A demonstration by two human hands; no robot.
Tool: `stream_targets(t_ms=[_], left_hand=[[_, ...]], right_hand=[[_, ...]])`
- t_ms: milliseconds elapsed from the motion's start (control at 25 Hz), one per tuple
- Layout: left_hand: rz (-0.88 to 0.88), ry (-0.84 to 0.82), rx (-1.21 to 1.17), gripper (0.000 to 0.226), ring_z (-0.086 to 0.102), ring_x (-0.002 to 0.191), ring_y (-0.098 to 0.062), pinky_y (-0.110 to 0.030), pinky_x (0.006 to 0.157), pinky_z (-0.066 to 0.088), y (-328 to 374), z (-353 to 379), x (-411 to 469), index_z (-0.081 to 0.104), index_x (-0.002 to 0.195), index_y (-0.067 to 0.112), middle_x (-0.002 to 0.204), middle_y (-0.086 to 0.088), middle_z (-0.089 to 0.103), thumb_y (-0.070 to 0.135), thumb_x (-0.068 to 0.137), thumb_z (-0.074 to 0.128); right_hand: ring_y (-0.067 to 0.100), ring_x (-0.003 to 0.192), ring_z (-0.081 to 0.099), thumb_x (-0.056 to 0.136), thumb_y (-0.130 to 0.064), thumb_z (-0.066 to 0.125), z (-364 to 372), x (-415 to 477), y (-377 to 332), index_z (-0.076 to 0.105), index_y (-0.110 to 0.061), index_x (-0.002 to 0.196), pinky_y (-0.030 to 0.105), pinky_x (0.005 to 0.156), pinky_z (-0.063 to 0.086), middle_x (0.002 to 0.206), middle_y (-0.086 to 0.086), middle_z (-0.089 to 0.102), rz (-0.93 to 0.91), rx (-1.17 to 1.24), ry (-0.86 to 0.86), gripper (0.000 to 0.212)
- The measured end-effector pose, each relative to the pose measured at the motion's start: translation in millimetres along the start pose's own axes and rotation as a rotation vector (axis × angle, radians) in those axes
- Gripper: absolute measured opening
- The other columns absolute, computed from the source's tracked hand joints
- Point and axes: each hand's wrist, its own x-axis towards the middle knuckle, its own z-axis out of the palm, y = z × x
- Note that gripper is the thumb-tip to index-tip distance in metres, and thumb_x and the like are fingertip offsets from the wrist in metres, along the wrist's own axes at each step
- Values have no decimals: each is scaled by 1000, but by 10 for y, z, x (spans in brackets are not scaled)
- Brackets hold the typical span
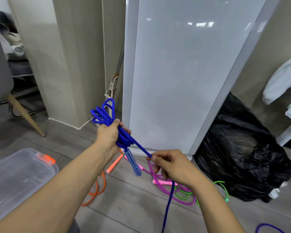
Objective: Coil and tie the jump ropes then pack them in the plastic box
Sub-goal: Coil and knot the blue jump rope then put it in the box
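Our left hand (107, 135) grips the blue rope (104, 115) mid-bundle, fingers (127, 131) curled round the coils; loops stick out above the fist and the blue handle (133, 162) hangs below it. Our right hand (171, 167) pinches the free strand between thumb and fingers (154, 158). The strand runs taut to the bundle, then drops past the wrist to the floor (133, 207).

Handling, as we judge it:
- The rope looks light, soft and floppy, and the loops will likely spring apart if our grip loosens.
- We'd keep hold at the bundle's waist and guide the loose end close to the pinch.
- The handle is stiff and may swing.

Room:
- The plastic box (23, 165) sits on the floor at lower left, near our left forearm, and the reach to it looks open.
- The orange rope (97, 190), pink rope (160, 182) and green rope (183, 194) lie loose under our hands, so the tail could snag them.
- A white panel (175, 81) stands close ahead.
- A black bag (242, 157) is on the right.
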Motion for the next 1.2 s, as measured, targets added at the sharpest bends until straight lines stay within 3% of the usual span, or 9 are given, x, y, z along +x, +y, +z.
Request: stream_targets(t_ms=[160,320,400,520,600,680,840,1080,1200], left_hand=[[100,26,90,23,45,40,-13,-23,39,42,95,-73,83,51,78,9,65,-4,49,14,101,51],[208,-124,463,28,46,47,-20,-28,46,44,61,-25,-53,56,76,8,59,-6,51,21,101,54],[218,-242,621,23,53,48,-18,-31,53,46,35,13,-150,61,88,7,60,-5,61,25,102,53],[231,-436,798,22,69,69,-8,-34,66,52,-23,70,-332,57,117,11,89,6,77,26,103,50],[226,-552,857,24,72,81,-4,-31,67,55,-67,116,-468,53,125,17,94,11,77,26,104,50],[216,-610,904,21,70,72,1,-23,62,54,-94,157,-593,53,123,18,85,10,76,24,103,51],[208,-767,966,10,73,86,-14,-29,81,58,-140,150,-650,57,111,20,91,-2,74,18,102,53],[143,-759,944,5,73,73,-25,-37,76,62,-126,164,-687,52,99,18,79,-8,63,16,103,50],[257,-649,1090,4,64,67,-20,-39,69,58,-113,142,-591,51,102,19,77,-6,61,22,101,53]], right_hand=[[12,50,53,99,-22,56,-207,-45,147,77,-12,93,25,52,42,63,-1,66,151,-156,-86,24],[5,43,45,92,-36,68,-298,-5,190,74,-17,76,24,52,39,53,-3,59,99,-243,352,26],[4,44,42,93,-36,66,-275,3,103,75,-19,78,24,52,35,52,-5,55,9,-152,426,24],[5,45,41,96,-31,64,-196,-9,-13,75,-18,82,22,52,35,49,-8,53,-49,-39,408,23],[2,44,42,97,-28,63,-139,-7,-55,75,-15,85,17,50,36,49,-9,53,-76,-9,395,21],[1,43,44,97,-25,64,-91,-4,-85,75,-13,88,16,49,36,50,-10,54,-108,50,394,18],[-1,47,51,96,-22,66,-76,-21,-115,74,-11,88,12,50,39,54,-11,61,-141,139,398,15],[8,49,47,97,-23,64,-77,-43,-110,75,-14,91,20,50,41,56,-9,60,-100,160,361,15],[11,50,46,98,-20,62,-130,-51,-118,74,-18,95,24,50,41,62,-3,62,-64,110,269,13]])
